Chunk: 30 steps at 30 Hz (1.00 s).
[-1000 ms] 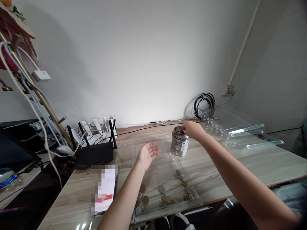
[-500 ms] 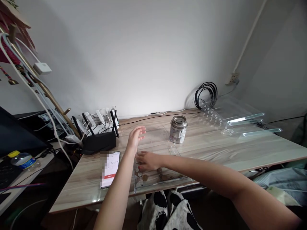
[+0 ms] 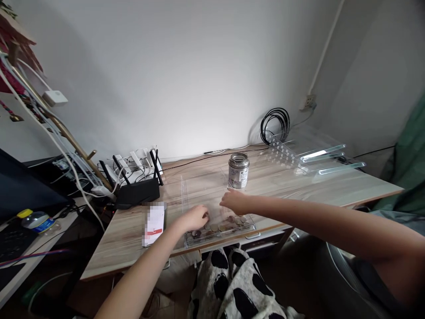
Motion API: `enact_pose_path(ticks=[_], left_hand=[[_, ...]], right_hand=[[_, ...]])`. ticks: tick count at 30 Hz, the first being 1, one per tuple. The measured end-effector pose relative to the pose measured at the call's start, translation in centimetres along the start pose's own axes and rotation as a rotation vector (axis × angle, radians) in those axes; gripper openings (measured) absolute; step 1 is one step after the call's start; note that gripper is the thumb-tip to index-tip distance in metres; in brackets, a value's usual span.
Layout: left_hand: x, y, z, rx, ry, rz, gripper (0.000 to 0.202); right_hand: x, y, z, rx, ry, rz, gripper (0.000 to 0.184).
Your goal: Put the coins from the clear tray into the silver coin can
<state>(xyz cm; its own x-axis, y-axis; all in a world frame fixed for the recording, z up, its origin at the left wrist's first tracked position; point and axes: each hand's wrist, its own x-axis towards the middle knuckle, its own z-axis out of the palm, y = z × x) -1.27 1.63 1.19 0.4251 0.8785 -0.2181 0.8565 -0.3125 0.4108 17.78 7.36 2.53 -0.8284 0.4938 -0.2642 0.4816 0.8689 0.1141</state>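
Observation:
A clear plastic tray [image 3: 186, 181] lies near the desk's front edge, with several coins [image 3: 222, 228] along its near side. My left hand [image 3: 195, 218] is low over the left part of the tray, its fingers curled down beside the coins; whatever is in them is hidden. Over the tray's right side, my right hand [image 3: 236, 202] has its fingers drawn together, pointing left, and I cannot make out what they hold. Just behind that hand a silver tin can [image 3: 238, 172] stands upright, a slot in its lid.
A phone [image 3: 154, 225] lies left of the tray, with a black router [image 3: 138, 193] behind it. Clear acrylic racks [image 3: 318, 155] and a coil of black cable [image 3: 275, 125] are at the back right. A bottle [image 3: 38, 223] lies on the side table at left.
My left hand has come down from above the tray to the coins. My right hand has moved off the coins, right and away from me, towards the can. The view has shifted slightly right.

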Motion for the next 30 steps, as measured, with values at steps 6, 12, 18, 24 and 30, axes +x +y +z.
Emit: enact_pose_path(ticks=[6, 12, 18, 24, 30], left_hand=[[-1.2, 1.4, -1.1, 0.189, -0.162, -0.083, 0.029], [-1.1, 1.0, 0.5, -0.03, -0.237, -0.068, 0.024], [0.4, 2.0, 1.7, -0.042, 0.024, 0.088, 0.047], [1.8, 2.6, 1.4, -0.001, -0.083, 0.137, 0.049], [1.8, 2.3, 1.4, -0.005, -0.145, 0.187, 0.017]], right_hand=[[-0.2, 1.2, 0.9, -0.144, -0.089, 0.087, 0.049], [-1.6, -0.3, 0.3, -0.111, -0.167, 0.11, 0.023], [-2.4, -1.0, -0.2, 0.029, -0.224, 0.116, 0.019], [-2.4, -1.2, -0.5, 0.078, -0.258, 0.147, 0.027], [-2.6, -1.3, -0.5, 0.068, -0.271, 0.134, 0.014]])
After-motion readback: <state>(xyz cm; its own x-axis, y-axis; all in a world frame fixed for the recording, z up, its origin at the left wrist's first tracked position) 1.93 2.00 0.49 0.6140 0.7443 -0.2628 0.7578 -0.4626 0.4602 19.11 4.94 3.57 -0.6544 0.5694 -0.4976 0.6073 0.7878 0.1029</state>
